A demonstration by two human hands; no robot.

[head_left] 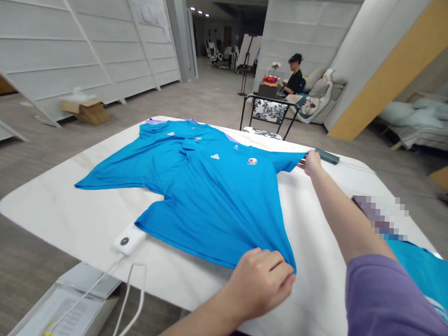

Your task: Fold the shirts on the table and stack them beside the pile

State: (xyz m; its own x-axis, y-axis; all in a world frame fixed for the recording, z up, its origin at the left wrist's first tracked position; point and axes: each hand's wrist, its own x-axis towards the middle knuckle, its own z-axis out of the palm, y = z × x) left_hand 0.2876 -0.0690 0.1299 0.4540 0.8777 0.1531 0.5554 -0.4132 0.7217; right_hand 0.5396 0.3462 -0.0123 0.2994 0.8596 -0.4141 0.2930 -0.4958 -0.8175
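Observation:
A bright blue sports shirt point(211, 197) lies spread flat on the white table point(77, 216), on top of another blue shirt point(162, 135) whose collar shows at the far edge. My left hand point(259, 283) is closed, pinching the near right corner of the top shirt's hem. My right hand point(312, 163) reaches across the table and pinches the end of the shirt's right sleeve.
A white power bank point(129, 240) with cables lies at the table's near edge. A dark flat device point(326, 156) lies beyond my right hand. More blue fabric point(427, 276) sits at the right. A patterned chair point(270, 112) stands behind the table; a person point(295, 77) sits far back.

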